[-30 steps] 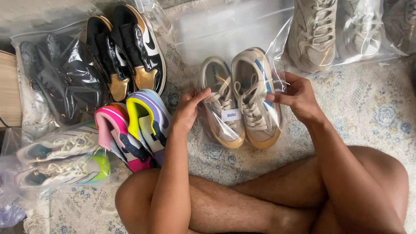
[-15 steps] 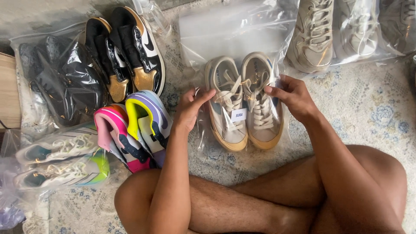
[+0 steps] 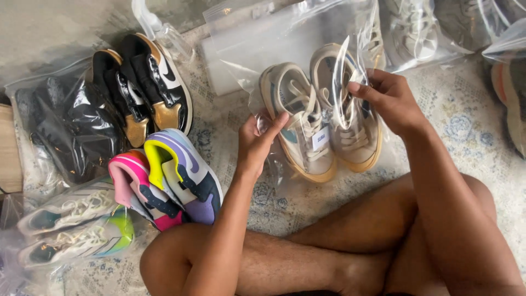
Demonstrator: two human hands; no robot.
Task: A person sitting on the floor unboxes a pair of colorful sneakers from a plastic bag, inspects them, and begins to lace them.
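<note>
A pair of cream sneakers with tan soles (image 3: 320,118) lies on the rug in front of me, partly inside a clear plastic bag (image 3: 285,38). My left hand (image 3: 257,143) pinches the bag's near left edge beside the left shoe. My right hand (image 3: 386,98) grips the bag's plastic over the right shoe. A small white tag sits between the two shoes.
A colourful pink, yellow and purple pair (image 3: 167,178) and a black, white and gold pair (image 3: 139,87) lie at left. Bagged black shoes (image 3: 60,129) and bagged white-green shoes (image 3: 68,225) lie further left. More bagged shoes (image 3: 422,27) line the top right. My crossed legs fill the bottom.
Both hands have lifted the bag's opening up around the cream pair, and the plastic now covers more of the shoes. The view has shifted slightly.
</note>
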